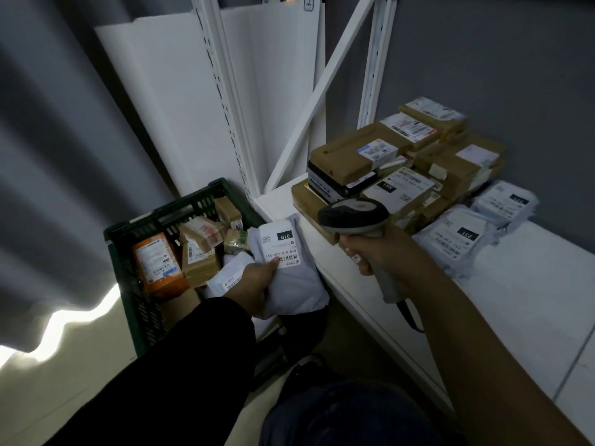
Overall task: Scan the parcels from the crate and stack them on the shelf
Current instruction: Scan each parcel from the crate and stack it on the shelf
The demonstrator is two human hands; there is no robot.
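Grey wall (515, 59) fills back and right, plain and matte. Two flat white panels lean at back left: a wide panel (167, 107) with a stepped top edge, and a taller panel (277, 75) to its right, running out of the top of frame. Small white tag with blue outline (307, 3) at the top edge, print unreadable. Far left is a grey surface (48, 140) with soft dark bands, blurred; wall or curtain, cannot tell. Pale floor (64, 375) at bottom left. Bright jagged strip of light (74, 320) runs across it, right below the grey surface.
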